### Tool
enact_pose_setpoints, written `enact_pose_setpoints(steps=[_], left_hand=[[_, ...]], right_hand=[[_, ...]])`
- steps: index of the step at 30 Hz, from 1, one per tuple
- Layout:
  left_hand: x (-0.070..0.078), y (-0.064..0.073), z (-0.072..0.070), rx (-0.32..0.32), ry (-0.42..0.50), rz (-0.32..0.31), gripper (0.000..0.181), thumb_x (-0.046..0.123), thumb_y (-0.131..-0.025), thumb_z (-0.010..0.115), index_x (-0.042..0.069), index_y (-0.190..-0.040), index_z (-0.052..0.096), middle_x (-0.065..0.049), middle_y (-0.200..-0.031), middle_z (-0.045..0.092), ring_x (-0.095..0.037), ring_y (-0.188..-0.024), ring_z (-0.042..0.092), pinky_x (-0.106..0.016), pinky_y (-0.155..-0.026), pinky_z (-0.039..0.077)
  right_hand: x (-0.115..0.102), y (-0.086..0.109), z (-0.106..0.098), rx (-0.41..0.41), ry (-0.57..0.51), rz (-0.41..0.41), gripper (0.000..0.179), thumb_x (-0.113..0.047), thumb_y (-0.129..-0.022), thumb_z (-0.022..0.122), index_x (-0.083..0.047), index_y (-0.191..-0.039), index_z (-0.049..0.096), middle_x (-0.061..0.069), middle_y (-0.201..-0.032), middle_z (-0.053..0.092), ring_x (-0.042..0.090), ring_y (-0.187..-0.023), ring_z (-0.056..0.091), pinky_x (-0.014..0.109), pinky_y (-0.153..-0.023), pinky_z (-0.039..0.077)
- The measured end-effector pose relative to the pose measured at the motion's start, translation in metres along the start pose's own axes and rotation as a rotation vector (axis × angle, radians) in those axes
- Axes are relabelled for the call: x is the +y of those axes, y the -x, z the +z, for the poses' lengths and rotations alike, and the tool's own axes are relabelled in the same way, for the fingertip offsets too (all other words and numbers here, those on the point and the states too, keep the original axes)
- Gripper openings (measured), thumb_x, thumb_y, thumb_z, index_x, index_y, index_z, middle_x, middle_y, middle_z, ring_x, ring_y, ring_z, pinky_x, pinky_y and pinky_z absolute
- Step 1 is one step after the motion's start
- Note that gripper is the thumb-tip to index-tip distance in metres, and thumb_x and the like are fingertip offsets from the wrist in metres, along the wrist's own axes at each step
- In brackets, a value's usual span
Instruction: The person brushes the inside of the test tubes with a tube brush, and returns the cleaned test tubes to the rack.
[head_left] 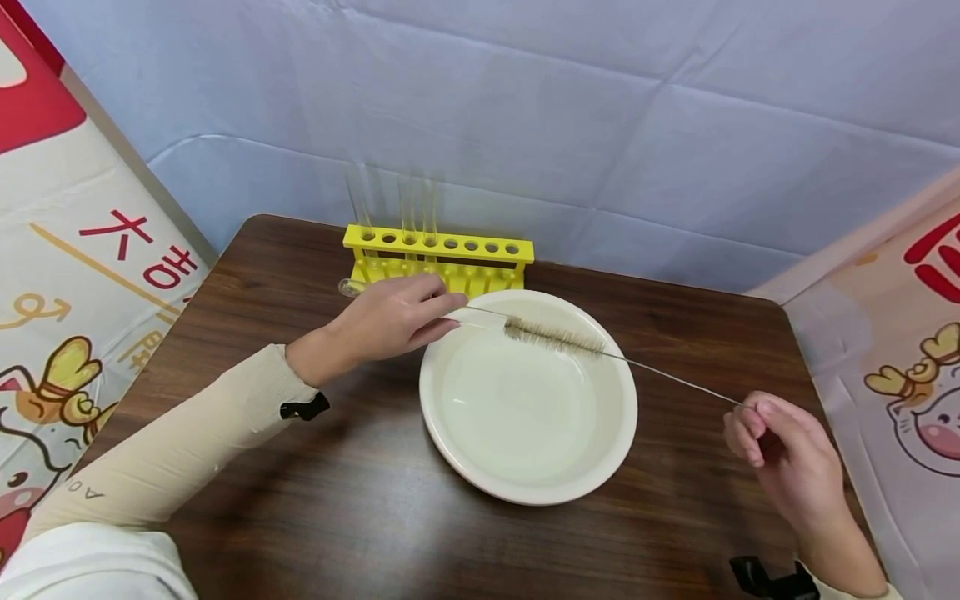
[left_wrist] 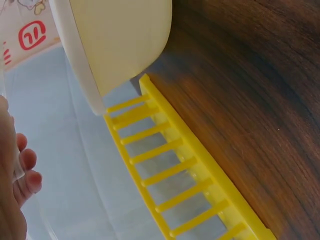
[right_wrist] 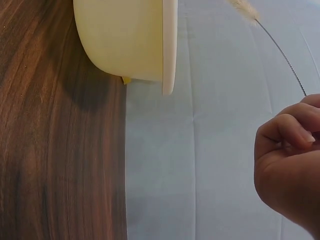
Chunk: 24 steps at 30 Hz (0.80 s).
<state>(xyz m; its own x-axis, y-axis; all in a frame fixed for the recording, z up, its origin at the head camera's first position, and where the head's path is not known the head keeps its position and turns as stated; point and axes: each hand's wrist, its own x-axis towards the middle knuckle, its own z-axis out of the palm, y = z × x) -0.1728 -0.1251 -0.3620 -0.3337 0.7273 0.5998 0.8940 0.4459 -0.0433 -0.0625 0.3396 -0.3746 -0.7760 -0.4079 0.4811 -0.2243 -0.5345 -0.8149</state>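
Head view: your left hand pinched a clear test tube by the white basin's far-left rim, while your right hand pinched the brush by its wire, right of the basin, bristles above it! Yellow rack, three tubes slotted, stood behind-left of the basin.

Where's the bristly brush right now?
In the head view, the brush is over the far side of the white bowl, between the left hand and the right hand, which holds it.
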Motion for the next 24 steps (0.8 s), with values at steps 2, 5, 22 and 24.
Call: enact_pose_setpoints(steps=[2,5,22,24], left_hand=[[0.0010,-0.0005,-0.0002,-0.004,-0.002,0.002,0.027,0.027,-0.105,0.059,0.006,-0.116,0.070,-0.009,-0.089,0.060,-0.019,-0.067,0.053,-0.030,-0.055,0.048],[0.0028,-0.0020,-0.0005,-0.007,0.000,0.008,0.025,0.022,-0.098,0.070,0.005,-0.117,0.070,-0.009,-0.087,0.060,-0.019,-0.066,0.052,-0.029,-0.054,0.048],[0.0080,-0.0066,0.0020,-0.023,-0.022,0.025,0.029,0.021,-0.094,0.075,0.005,-0.118,0.070,-0.008,-0.087,0.060,-0.018,-0.064,0.052,-0.029,-0.052,0.047],[0.0088,-0.0068,0.0032,-0.034,-0.028,0.035,0.028,0.022,-0.097,0.072,0.005,-0.118,0.070,-0.007,-0.087,0.059,-0.018,-0.064,0.052,-0.030,-0.052,0.047]], right_hand=[[-0.0001,0.0011,-0.0005,0.012,0.037,0.013,0.043,0.013,-0.099,-0.004,0.009,-0.080,0.035,0.011,-0.066,0.035,0.021,-0.055,0.030,0.030,-0.051,0.021],[0.0001,0.0024,-0.0013,0.038,0.101,0.025,0.044,0.014,-0.100,-0.001,0.009,-0.081,0.037,0.011,-0.066,0.036,0.020,-0.054,0.030,0.031,-0.049,0.020],[-0.0002,0.0020,0.0003,0.258,0.588,0.077,0.031,0.010,-0.107,0.030,0.008,-0.084,0.051,0.004,-0.068,0.051,0.016,-0.056,0.040,0.032,-0.044,0.025],[-0.0011,0.0014,0.0013,0.275,0.679,0.105,0.031,0.009,-0.107,0.033,0.005,-0.084,0.053,0.002,-0.066,0.052,0.015,-0.056,0.041,0.032,-0.044,0.026]])
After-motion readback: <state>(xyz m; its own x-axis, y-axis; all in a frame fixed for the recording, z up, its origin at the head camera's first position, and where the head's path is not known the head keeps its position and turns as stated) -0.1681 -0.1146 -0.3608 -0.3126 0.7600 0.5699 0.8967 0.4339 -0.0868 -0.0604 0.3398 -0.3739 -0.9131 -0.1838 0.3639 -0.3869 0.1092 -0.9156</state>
